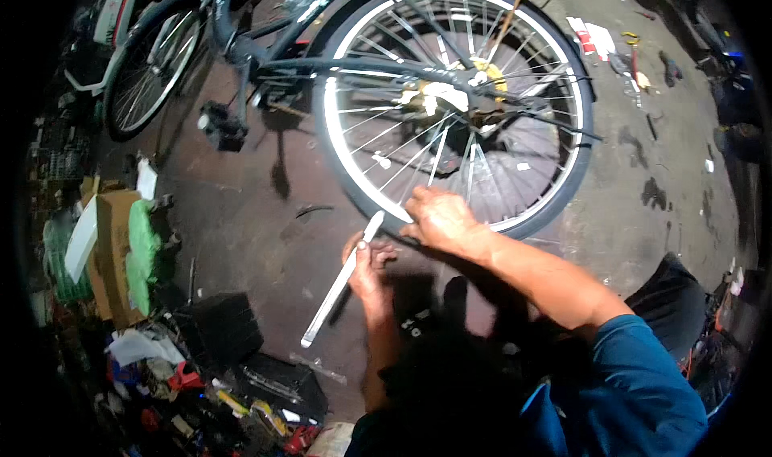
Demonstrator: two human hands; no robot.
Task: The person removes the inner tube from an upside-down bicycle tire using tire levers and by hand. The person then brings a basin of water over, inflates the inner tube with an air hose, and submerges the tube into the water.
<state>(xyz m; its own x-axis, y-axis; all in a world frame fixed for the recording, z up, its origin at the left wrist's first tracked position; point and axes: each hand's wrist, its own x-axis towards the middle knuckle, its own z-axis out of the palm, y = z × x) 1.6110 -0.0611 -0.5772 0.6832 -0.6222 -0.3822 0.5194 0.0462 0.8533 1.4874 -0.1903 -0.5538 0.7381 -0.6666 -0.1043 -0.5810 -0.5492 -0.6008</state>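
Left hand (370, 270): the bar (342, 286), silver and long, is being pinched by the thumb, the other fingers standing partly spread. The bar is being held aslant, its upper end being brought to lie by the lower left edge of the wheel (450, 95); whether the tyre (549, 217) is being touched cannot be told.

Right hand (444, 217): being laid at the bottom of the rim (332, 119), fingers bending; whether anything is being pinched beneath cannot be told.

Risks, as being judged:

Slip: the bar is apparently being steadied mainly by the thumb. If it is being pressed hard, its end could be skidding off toward the right hand, just beside.

Scoring: the rim or tyre could be being marked, should the bar's end be bearing on it at a poor angle.

Trapping: fingertips are being placed near the spokes (438, 155); should the wheel be being turned, they could be caught.

Sight: a shadow is being cast below the hands; contact could be being misjudged.

Litter: a dark strip (314, 210) is being left on the floor (257, 248) nearby and could be snagged.
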